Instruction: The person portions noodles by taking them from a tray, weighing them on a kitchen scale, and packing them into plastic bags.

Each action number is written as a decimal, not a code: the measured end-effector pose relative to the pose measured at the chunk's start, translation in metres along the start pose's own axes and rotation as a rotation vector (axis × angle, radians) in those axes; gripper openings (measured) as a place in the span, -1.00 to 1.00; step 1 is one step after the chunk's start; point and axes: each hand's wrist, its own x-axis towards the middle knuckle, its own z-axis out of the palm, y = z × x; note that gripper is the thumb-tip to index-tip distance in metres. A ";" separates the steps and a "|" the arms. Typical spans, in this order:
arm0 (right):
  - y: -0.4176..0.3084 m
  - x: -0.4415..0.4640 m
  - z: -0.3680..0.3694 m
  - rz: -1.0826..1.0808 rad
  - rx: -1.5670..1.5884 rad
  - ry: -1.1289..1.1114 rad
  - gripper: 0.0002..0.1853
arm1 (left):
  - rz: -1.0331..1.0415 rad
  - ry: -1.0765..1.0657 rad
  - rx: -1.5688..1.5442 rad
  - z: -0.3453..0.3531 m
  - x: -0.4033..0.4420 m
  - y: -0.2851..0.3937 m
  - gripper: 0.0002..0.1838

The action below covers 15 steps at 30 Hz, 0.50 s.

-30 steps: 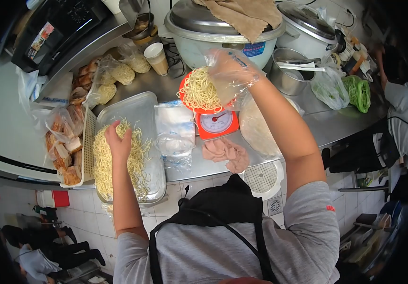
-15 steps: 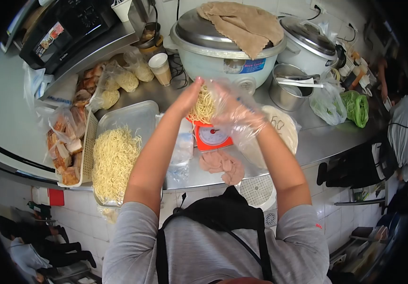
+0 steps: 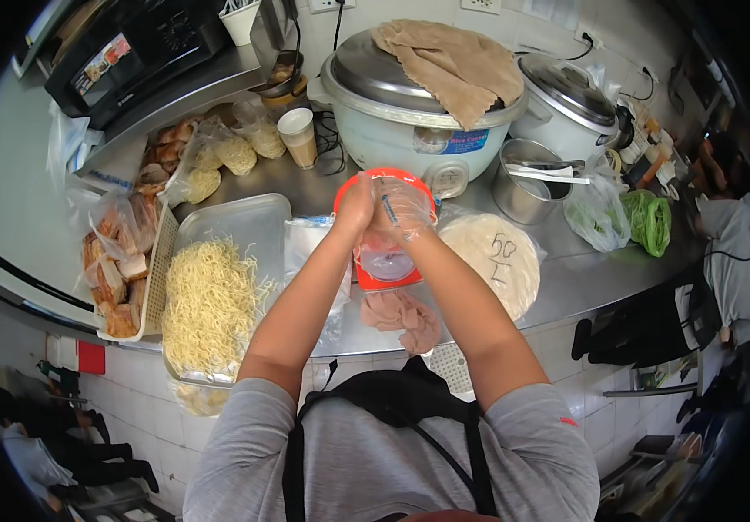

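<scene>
My left hand (image 3: 357, 205) is bare and closed at the edge of a clear plastic bag (image 3: 390, 211) with blue print. The bag covers my right hand (image 3: 407, 207), whose fingers curl inward; what they hold is hidden. Both hands meet above the round orange pan (image 3: 426, 188) of a small kitchen scale (image 3: 378, 281), and hanging plastic blurs its dial. To the left, a metal tray (image 3: 249, 207) bears a heap of yellow noodles (image 3: 211, 309). Just below the scale lies a crumpled pink cloth (image 3: 399, 317).
A round, plastic-wrapped stack marked "50" (image 3: 497, 261) lies right of the scale. Behind stand a large rice cooker (image 3: 375, 130), a metal pot (image 3: 514, 198) and a cup (image 3: 298, 143). Bagged greens (image 3: 647, 222) sit right; a basket (image 3: 163, 270) of meat is left. People are at both sides.
Noodles that showed between my hands are no longer visible there. My hands have come together and lower over the orange pan, uncovering more of the round stack.
</scene>
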 end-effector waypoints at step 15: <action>0.003 -0.009 -0.006 -0.057 0.127 0.220 -0.67 | 1.227 -0.175 1.111 -0.015 -0.093 0.087 -0.58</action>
